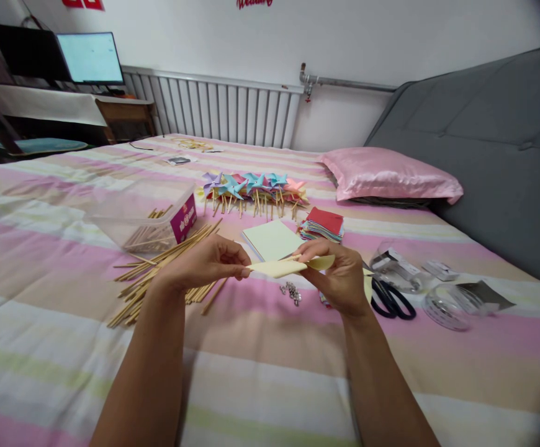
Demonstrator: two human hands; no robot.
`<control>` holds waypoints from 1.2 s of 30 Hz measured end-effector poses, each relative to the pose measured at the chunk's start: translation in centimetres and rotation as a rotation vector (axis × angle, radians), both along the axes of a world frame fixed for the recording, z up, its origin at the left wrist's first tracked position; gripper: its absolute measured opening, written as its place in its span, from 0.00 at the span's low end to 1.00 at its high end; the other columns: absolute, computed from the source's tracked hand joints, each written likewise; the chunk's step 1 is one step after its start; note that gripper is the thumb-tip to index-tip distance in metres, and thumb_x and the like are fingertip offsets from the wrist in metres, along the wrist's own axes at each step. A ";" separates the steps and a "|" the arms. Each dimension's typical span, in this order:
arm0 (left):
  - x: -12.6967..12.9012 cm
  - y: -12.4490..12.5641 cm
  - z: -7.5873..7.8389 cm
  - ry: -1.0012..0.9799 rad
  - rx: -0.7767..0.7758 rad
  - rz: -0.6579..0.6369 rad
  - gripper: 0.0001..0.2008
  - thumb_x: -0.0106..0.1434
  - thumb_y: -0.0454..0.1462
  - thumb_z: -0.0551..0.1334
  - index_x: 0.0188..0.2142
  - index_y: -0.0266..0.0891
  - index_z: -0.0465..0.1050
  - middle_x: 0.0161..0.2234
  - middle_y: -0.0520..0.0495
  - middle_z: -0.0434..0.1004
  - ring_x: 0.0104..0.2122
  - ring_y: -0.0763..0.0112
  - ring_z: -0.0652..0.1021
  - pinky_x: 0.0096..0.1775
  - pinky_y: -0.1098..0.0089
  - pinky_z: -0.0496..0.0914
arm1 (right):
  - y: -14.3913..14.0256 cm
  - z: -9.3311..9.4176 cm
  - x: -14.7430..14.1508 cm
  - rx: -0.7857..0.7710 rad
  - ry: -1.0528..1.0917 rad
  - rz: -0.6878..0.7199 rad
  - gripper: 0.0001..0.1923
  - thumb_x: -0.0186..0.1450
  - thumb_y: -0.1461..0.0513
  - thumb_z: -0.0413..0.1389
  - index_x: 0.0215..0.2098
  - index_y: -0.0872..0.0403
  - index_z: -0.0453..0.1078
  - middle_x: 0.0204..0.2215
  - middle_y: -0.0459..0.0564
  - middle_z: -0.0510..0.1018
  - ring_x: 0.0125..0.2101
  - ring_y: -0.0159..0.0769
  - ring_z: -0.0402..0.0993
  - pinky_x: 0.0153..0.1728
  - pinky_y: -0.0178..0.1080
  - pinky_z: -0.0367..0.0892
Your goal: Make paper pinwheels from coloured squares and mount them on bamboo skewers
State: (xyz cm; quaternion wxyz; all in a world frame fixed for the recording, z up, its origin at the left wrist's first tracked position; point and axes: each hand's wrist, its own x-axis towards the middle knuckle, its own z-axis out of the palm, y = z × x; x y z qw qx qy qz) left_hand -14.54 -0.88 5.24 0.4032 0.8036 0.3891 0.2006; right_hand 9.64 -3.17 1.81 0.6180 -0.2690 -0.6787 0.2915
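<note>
Between my two hands is a piece of pale yellow paper, raised above the bed with parts of it bent over. My left hand pinches its left corner between thumb and finger. At the other end my right hand grips the paper, with a curled flap showing beyond the fingers. Just below lies a small heap of silvery metal pins. Behind the paper rests a stack of pale green square sheets. Wooden sticks are spread beside my left wrist.
Several finished paper pinwheels lie farther back. A clear plastic box with sticks stands left. Coloured squares, black-handled scissors, clear plastic containers and a pink pillow are to the right.
</note>
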 end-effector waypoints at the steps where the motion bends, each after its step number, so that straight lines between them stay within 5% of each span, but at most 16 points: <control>1: 0.0 0.0 0.0 -0.004 -0.005 -0.001 0.11 0.56 0.43 0.63 0.31 0.36 0.76 0.27 0.49 0.75 0.28 0.71 0.73 0.30 0.74 0.66 | 0.0 0.0 0.0 -0.003 0.003 -0.004 0.06 0.53 0.65 0.65 0.28 0.51 0.72 0.28 0.46 0.78 0.33 0.37 0.75 0.36 0.40 0.71; 12: 0.1 -0.5 0.7 0.019 0.006 0.015 0.07 0.56 0.38 0.63 0.29 0.35 0.75 0.25 0.50 0.74 0.27 0.73 0.72 0.29 0.75 0.64 | 0.2 -0.2 0.1 -0.051 -0.138 -0.137 0.08 0.54 0.58 0.64 0.32 0.50 0.77 0.27 0.46 0.79 0.28 0.37 0.74 0.30 0.38 0.69; 24: 0.2 -0.1 0.2 0.027 0.032 -0.023 0.08 0.57 0.39 0.62 0.30 0.35 0.75 0.25 0.50 0.74 0.26 0.74 0.72 0.28 0.76 0.64 | 0.6 -0.5 0.1 0.016 -0.125 -0.251 0.04 0.55 0.60 0.64 0.29 0.51 0.75 0.29 0.47 0.78 0.32 0.38 0.74 0.37 0.41 0.68; 36: 1.0 0.3 -0.8 -0.059 -0.106 0.054 0.10 0.57 0.40 0.62 0.36 0.36 0.76 0.30 0.48 0.76 0.31 0.71 0.75 0.34 0.73 0.68 | 0.8 -0.8 -0.5 -0.285 -0.049 -0.320 0.12 0.54 0.57 0.63 0.34 0.57 0.76 0.31 0.51 0.81 0.33 0.41 0.76 0.37 0.42 0.70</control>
